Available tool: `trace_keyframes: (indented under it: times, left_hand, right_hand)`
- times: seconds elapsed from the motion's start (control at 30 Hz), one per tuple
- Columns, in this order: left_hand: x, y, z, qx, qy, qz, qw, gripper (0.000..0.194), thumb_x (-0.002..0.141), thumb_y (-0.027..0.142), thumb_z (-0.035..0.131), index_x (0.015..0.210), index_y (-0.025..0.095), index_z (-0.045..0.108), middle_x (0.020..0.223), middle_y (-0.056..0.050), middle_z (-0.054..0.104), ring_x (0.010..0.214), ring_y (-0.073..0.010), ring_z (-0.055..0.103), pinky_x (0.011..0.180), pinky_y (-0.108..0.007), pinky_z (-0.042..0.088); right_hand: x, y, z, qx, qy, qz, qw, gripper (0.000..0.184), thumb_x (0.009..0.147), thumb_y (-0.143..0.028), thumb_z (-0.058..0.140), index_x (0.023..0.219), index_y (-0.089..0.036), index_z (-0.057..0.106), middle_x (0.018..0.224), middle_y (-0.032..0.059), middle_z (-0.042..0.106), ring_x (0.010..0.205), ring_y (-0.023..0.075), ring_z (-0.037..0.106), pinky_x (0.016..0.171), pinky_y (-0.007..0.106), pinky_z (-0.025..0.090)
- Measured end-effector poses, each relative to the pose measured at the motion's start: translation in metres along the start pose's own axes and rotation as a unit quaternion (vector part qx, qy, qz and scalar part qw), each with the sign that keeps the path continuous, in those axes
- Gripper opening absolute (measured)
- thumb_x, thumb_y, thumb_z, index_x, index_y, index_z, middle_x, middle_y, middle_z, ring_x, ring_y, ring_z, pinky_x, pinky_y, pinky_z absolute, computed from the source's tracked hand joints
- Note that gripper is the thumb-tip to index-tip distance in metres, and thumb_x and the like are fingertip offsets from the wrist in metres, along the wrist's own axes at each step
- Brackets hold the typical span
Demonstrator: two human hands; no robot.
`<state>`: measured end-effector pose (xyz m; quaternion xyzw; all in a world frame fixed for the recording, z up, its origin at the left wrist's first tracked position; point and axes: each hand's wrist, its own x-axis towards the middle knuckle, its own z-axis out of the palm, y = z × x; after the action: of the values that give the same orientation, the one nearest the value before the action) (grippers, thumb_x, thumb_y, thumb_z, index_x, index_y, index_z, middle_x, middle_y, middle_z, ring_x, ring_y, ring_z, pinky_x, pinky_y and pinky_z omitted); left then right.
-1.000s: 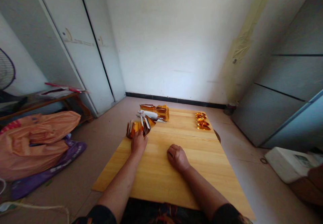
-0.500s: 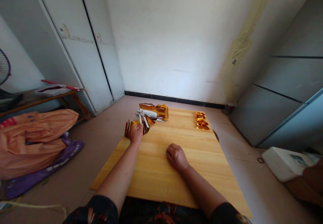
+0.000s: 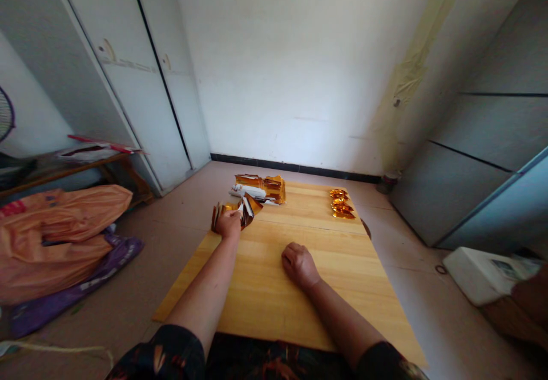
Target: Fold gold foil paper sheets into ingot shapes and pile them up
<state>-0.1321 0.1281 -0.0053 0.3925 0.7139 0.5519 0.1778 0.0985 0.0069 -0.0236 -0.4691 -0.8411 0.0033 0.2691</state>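
Observation:
My left hand (image 3: 229, 223) is at the far left of the wooden table (image 3: 265, 288). Its fingers are closed on a bundle of gold and white paper sheets (image 3: 250, 210), whose edges fan out to both sides of the hand. Just behind lies a pile of more gold and white paper (image 3: 274, 188). My right hand (image 3: 301, 266) rests on the middle of the tabletop, fingers curled into a loose fist, with nothing showing in it. Several shiny gold folded foil pieces (image 3: 341, 204) stand in a row at the far right corner.
Grey cabinets (image 3: 128, 72) stand at the left, with a low wooden bench (image 3: 124, 169) before them. Orange and purple bags (image 3: 64, 243) lie on the floor. At the right are a grey refrigerator (image 3: 479, 123) and a white box (image 3: 475, 274).
My left hand has shifted slightly left at the paper bundle, and a white piece at its fingers now lies lower. My right hand has stayed still.

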Motion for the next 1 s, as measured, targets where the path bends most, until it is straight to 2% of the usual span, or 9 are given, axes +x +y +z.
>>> trace_keyframes:
  times: [0.27, 0.37, 0.47, 0.57, 0.67, 0.73, 0.83, 0.93, 1.0]
  left_hand:
    - [-0.012, 0.005, -0.008, -0.085, -0.013, -0.016, 0.996, 0.020, 0.065, 0.039, 0.059, 0.060, 0.020, 0.054, 0.051, 0.000, 0.054, 0.051, -0.0166, 0.053, 0.049, -0.027, 0.042]
    - [-0.021, 0.012, -0.016, -0.095, 0.020, 0.043, 0.994, 0.024, 0.067, 0.042, 0.058, 0.058, 0.020, 0.050, 0.053, 0.001, 0.052, 0.053, -0.0161, 0.051, 0.053, -0.028, 0.042]
    - [-0.038, 0.026, -0.025, -0.057, 0.029, 0.154, 0.986, 0.025, 0.069, 0.042, 0.057, 0.060, 0.020, 0.050, 0.063, -0.001, 0.056, 0.064, -0.0165, 0.053, 0.064, -0.028, 0.044]
    - [-0.068, 0.045, -0.031, -0.043, -0.036, 0.179, 0.982, 0.021, 0.076, 0.037, 0.052, 0.064, 0.020, 0.049, 0.081, -0.003, 0.064, 0.077, -0.0166, 0.057, 0.075, -0.027, 0.045]
    - [-0.103, 0.059, -0.033, -0.074, -0.165, 0.178, 0.967, 0.013, 0.074, 0.029, 0.056, 0.065, 0.021, 0.050, 0.096, -0.006, 0.067, 0.094, -0.0204, 0.058, 0.085, -0.029, 0.044]
    - [-0.123, 0.059, -0.031, -0.127, -0.268, 0.176, 0.939, 0.006, 0.072, 0.025, 0.056, 0.067, 0.023, 0.054, 0.094, -0.005, 0.068, 0.094, -0.0213, 0.060, 0.086, -0.029, 0.044]
    - [-0.145, 0.050, -0.025, -0.149, -0.357, 0.155, 0.909, 0.006, 0.073, 0.021, 0.053, 0.067, 0.022, 0.056, 0.078, -0.003, 0.068, 0.080, -0.0197, 0.062, 0.078, -0.028, 0.046]
    - [-0.153, 0.040, -0.020, -0.161, -0.417, 0.123, 0.886, 0.008, 0.072, 0.021, 0.053, 0.075, 0.019, 0.060, 0.073, -0.002, 0.066, 0.071, -0.0169, 0.060, 0.070, -0.026, 0.045]
    - [-0.154, 0.036, -0.020, -0.170, -0.442, 0.100, 0.875, 0.013, 0.071, 0.020, 0.052, 0.081, 0.018, 0.062, 0.074, -0.002, 0.066, 0.070, -0.0162, 0.059, 0.068, -0.025, 0.044]
  right_hand:
    - [0.000, -0.001, -0.002, 0.010, 0.001, 0.002, 1.000, 0.015, 0.080, -0.010, 0.051, 0.068, -0.017, 0.057, 0.074, 0.0025, 0.057, 0.071, 0.0129, 0.051, 0.065, 0.024, 0.032]
    - [0.001, -0.002, -0.003, 0.012, -0.004, 0.002, 1.000, 0.016, 0.080, -0.010, 0.050, 0.067, -0.017, 0.057, 0.073, 0.0024, 0.057, 0.071, 0.0127, 0.051, 0.065, 0.024, 0.033]
    - [0.001, -0.003, -0.005, 0.014, -0.005, 0.003, 1.000, 0.016, 0.080, -0.011, 0.050, 0.067, -0.017, 0.056, 0.073, 0.0024, 0.057, 0.070, 0.0125, 0.051, 0.064, 0.023, 0.033]
    - [0.001, -0.003, -0.004, 0.035, -0.003, 0.006, 0.999, 0.016, 0.079, -0.012, 0.049, 0.066, -0.018, 0.056, 0.073, 0.0024, 0.056, 0.069, 0.0125, 0.051, 0.065, 0.023, 0.035]
    - [0.001, 0.004, -0.003, 0.134, 0.028, 0.047, 0.989, 0.015, 0.077, -0.011, 0.046, 0.071, -0.018, 0.058, 0.074, 0.0025, 0.058, 0.071, 0.0134, 0.054, 0.067, 0.024, 0.040]
    - [0.001, 0.012, -0.003, 0.229, 0.078, 0.125, 0.962, 0.018, 0.074, -0.013, 0.045, 0.082, -0.018, 0.060, 0.079, 0.0033, 0.060, 0.073, 0.0144, 0.055, 0.067, 0.025, 0.043]
    - [-0.001, 0.028, -0.005, 0.331, 0.148, 0.227, 0.904, 0.043, 0.069, -0.017, 0.048, 0.112, -0.019, 0.055, 0.104, 0.0070, 0.061, 0.082, 0.0171, 0.058, 0.066, 0.027, 0.048]
    - [-0.006, 0.039, -0.009, 0.361, 0.168, 0.223, 0.890, 0.064, 0.065, -0.020, 0.058, 0.128, -0.022, 0.045, 0.131, 0.0102, 0.048, 0.103, 0.0213, 0.055, 0.071, 0.029, 0.051]
    - [-0.012, 0.043, -0.013, 0.347, 0.147, 0.181, 0.908, 0.052, 0.064, -0.020, 0.063, 0.116, -0.023, 0.056, 0.132, 0.0103, 0.048, 0.110, 0.0232, 0.052, 0.078, 0.032, 0.050]
